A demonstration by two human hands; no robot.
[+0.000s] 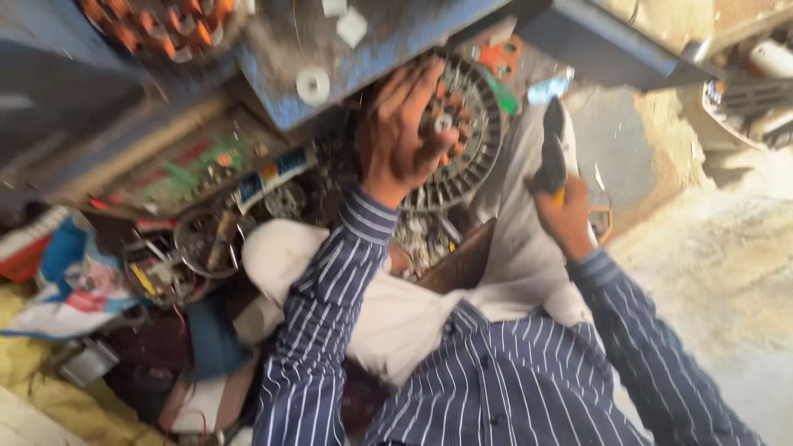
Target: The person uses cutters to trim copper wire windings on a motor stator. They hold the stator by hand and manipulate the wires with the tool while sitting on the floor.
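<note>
While I sit amid scrap:
Left hand (402, 136): fingers spread, gripping round motor disc (467, 136), upper centre.
Right hand (564, 216): closed around dark-handled tool (552, 149), pointing up, just right of disc.

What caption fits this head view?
Left hand grips a round motor stator while the right hand holds a dark-handled tool above cluttered scrap parts.

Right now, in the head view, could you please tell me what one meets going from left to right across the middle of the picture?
Crumpled bag → metal ring → left hand → round motor part → black tool in the right hand → sandy floor.
</note>
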